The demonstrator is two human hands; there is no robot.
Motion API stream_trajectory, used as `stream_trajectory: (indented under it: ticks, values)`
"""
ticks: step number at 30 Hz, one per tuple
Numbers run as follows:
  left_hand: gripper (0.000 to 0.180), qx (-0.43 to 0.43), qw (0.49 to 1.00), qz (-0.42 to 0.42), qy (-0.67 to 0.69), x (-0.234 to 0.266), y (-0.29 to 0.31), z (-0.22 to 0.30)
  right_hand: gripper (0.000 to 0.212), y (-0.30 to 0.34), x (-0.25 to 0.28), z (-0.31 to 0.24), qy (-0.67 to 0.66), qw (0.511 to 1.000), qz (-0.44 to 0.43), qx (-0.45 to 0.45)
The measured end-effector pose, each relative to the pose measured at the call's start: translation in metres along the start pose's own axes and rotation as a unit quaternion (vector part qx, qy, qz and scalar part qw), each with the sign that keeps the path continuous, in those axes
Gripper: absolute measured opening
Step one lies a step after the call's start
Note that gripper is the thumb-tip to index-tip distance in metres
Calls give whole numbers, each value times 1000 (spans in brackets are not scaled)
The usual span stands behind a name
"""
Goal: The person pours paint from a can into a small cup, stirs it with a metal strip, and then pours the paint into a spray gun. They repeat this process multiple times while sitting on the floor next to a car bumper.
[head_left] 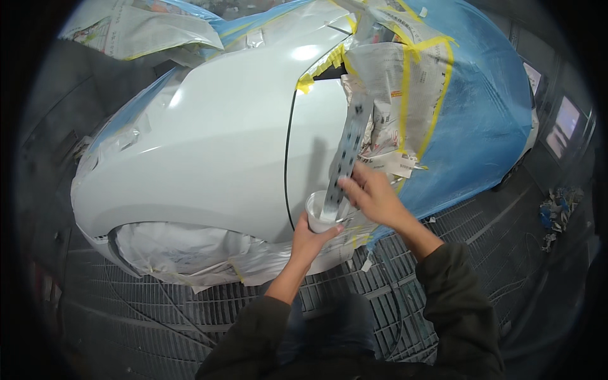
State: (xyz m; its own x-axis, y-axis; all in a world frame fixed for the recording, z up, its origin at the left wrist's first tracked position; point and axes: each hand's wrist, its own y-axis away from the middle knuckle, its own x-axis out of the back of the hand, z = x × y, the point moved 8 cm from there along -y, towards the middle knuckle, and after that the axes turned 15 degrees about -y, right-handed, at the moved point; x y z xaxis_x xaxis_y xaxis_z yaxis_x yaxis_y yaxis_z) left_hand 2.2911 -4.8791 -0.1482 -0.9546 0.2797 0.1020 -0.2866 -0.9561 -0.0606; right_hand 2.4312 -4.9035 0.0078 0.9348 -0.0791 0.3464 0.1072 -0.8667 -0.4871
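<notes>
My left hand (pixel 310 240) is wrapped round a small white cup (pixel 315 204), holding it in front of the car's side. Between the thumb and fingers of my right hand (pixel 375 195) is a long flat metal stick (pixel 350 147) with a row of dark holes or marks. The stick leans up and to the right, and its lower end is inside the cup, whitish there. What the cup contains is hard to make out. Behind both hands stands a glossy white car panel (pixel 209 145), with a dark door gap left of the cup.
Newspaper masking (pixel 380 69) with yellow tape (pixel 437 95) and blue plastic sheeting (pixel 475 107) cover the car's right part. Sheeting wraps the wheel (pixel 177 247). Underfoot is a metal floor grating (pixel 405 297) with a hose (pixel 396 304) across it. Crumpled rubbish (pixel 560 212) lies far right.
</notes>
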Motion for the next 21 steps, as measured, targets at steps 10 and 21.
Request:
stream_trajectory:
  ticks: [10, 21]
  values:
    - [82, -43, 996, 66, 32, 6, -29, 22, 30, -56, 10, 24, 74, 997, 28, 21]
    - [82, -43, 995, 78, 34, 17, -34, 27, 25, -114, 34, -8, -91, 995, 26, 2]
